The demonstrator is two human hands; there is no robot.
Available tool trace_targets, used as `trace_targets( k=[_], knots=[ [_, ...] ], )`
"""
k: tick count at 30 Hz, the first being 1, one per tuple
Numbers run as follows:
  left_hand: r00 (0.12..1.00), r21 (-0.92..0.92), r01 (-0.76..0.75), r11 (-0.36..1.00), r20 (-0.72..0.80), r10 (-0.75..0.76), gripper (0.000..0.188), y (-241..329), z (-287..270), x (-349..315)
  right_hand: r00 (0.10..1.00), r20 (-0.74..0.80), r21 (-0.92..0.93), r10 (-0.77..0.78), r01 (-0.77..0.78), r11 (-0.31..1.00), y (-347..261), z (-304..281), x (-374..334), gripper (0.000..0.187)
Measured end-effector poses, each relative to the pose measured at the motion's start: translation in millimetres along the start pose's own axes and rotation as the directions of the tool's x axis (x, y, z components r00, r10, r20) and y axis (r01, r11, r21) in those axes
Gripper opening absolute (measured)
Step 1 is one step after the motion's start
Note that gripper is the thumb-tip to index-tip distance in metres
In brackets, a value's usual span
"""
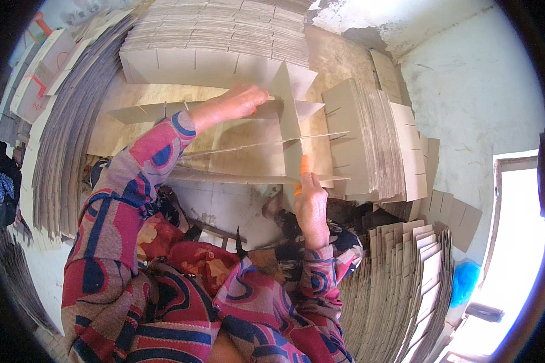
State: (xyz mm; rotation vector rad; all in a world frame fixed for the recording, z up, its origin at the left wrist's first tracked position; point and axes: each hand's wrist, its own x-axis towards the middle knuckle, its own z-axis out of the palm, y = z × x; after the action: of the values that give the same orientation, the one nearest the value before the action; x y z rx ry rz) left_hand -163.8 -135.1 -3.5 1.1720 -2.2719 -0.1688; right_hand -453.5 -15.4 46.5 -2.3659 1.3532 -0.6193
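Note:
Three long slotted cardboard strips stand on edge, roughly parallel: a far strip (pixel 218 114), a middle strip (pixel 239 147) and a near strip (pixel 236 178). Across them, near their right ends, runs a cardboard cross strip (pixel 289 118). My left hand (pixel 233 104) is closed at the top edge of the far strip, just left of the crossing. With orange covers on its fingertips, my right hand (pixel 312 209) grips the near end of the cross strip, by the near strip. Its thumb is partly hidden.
Behind the strips lies a wide stack of slotted cardboard (pixel 212 36). More stacks stand at the left (pixel 75 121), right (pixel 369 139) and lower right (pixel 393 290). The strips are over a wooden board (pixel 121 130). A white container (pixel 45 72) sits at the upper left.

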Motion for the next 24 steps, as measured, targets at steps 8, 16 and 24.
trace_targets(
  k=[8,16,24],
  knots=[
    [0.979,0.147,0.147,0.978,0.117,-0.165,0.011,7,-2,12,0.999,0.028,0.020,0.030,-0.031,0.999,-4,-6,0,0.067],
    [0.998,-0.051,0.030,0.998,-0.045,-0.032,0.024,-12,14,-6,0.999,0.033,0.014,-0.023,0.022,1.000,2,-13,1,0.064],
    [0.971,-0.250,0.201,0.947,0.177,-0.159,0.050,21,-15,0,0.999,-0.016,0.012,0.039,-0.039,0.999,1,-7,-1,0.063]
  ],
)
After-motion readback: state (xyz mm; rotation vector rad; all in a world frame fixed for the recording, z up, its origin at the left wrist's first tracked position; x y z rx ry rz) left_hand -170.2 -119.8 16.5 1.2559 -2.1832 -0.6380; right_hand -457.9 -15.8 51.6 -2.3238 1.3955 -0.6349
